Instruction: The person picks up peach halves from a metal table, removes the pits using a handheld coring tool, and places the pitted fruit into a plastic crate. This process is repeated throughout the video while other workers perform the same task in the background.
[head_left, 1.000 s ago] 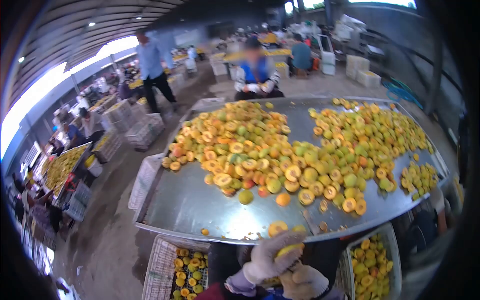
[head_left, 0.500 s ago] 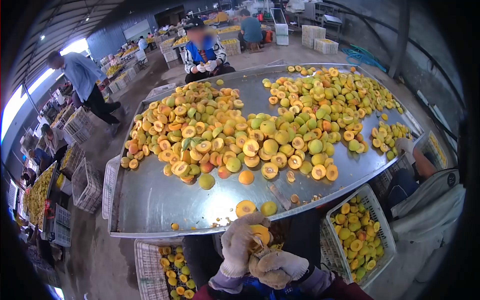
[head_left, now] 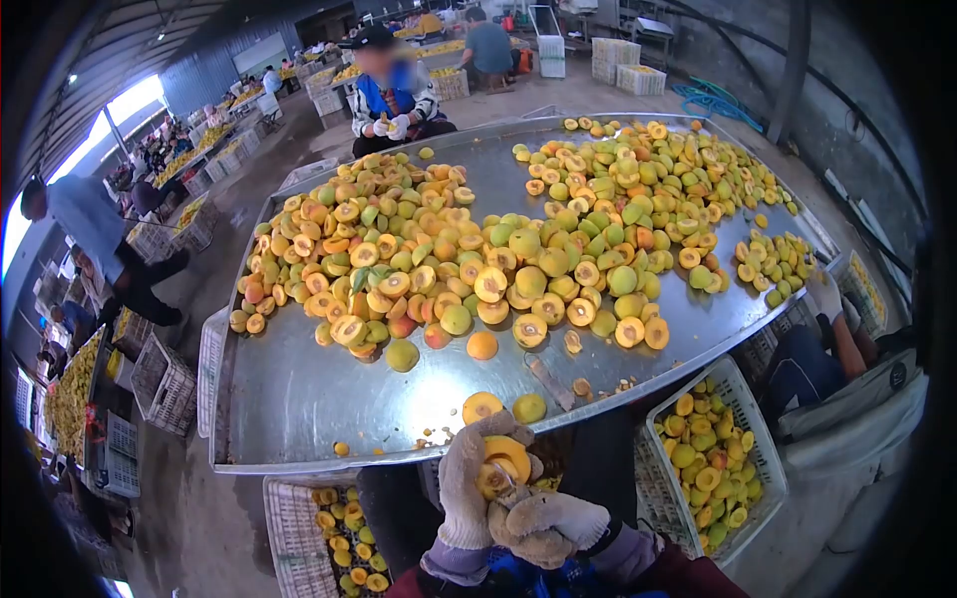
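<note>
Just in front of the metal table's near edge, my left hand [head_left: 471, 490] in a knit work glove is closed round a yellow peach half [head_left: 508, 458], cut face up. Pressed against that fruit from the right, my gloved right hand [head_left: 548, 526] has its fingers curled together. What it grips is mostly hidden; a thin, shiny bit shows at the fruit. Another peach half [head_left: 481, 407] and a greenish peach [head_left: 529, 408] lie on the table just beyond my hands.
Many peach halves [head_left: 439, 254] are heaped on the metal table [head_left: 289, 399]. Crates of halves stand at my right [head_left: 653, 468] and left [head_left: 289, 528]. A flat strip tool [head_left: 550, 384] lies near the edge. A co-worker [head_left: 389, 100] sits opposite; another person's hand [head_left: 823, 291] is at right.
More of the peach half's cut face shows in my left hand, with my right hand still against it. The person walking at left has moved further left.
</note>
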The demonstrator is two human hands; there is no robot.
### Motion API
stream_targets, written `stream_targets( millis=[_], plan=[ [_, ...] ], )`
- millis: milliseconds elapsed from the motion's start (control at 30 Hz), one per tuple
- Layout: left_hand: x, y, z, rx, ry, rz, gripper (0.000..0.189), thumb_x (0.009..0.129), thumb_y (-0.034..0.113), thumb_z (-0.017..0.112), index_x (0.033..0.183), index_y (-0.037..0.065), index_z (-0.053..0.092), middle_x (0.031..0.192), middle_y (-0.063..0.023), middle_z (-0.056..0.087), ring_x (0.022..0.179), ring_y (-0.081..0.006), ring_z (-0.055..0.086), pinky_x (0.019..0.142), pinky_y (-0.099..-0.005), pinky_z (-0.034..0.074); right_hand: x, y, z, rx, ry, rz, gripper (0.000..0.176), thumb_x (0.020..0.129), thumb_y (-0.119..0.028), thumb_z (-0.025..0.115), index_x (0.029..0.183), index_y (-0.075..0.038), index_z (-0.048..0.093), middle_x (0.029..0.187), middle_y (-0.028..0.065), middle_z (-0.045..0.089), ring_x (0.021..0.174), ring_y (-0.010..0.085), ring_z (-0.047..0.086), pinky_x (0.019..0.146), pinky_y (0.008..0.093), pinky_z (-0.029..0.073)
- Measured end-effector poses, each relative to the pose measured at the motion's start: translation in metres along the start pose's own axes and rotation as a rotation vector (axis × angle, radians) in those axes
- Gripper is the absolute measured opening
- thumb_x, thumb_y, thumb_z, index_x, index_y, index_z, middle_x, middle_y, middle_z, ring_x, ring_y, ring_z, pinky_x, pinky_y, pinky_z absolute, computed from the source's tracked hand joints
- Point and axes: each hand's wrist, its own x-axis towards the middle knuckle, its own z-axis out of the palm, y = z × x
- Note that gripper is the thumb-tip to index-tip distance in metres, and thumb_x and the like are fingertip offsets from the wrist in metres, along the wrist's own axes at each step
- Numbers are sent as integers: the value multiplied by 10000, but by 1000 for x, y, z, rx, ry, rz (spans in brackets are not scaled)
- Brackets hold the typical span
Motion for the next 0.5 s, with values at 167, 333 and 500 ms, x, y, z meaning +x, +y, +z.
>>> stream_targets(
  millis=[167,333,500],
  plan=[
    [20,2,-19,-400,-39,-233,497,997,482,443,1210,44,543,978,-157,631,731,-280,665,536,-312,535,-12,-11,12,-417,-103,13,200,931,-235,654,1003,-57,598,662,-14,541,492,61,475,434,205,368],
    [12,12,-61,135,286,-13,502,1001,429,452,1284,15,484,1030,-151,627,736,-274,679,494,-277,512,-11,-6,-10,-296,-11,-36,210,909,-231,680,978,-48,602,634,-17,531,478,72,463,427,221,350],
    [-28,35,-151,414,595,350,494,965,431,545,1254,30,539,968,-115,635,690,-225,662,465,-277,502,-15,-23,-8,-410,239,80,176,941,-246,634,850,-105,582,616,-14,540,446,77,453,397,222,341]
  ],
)
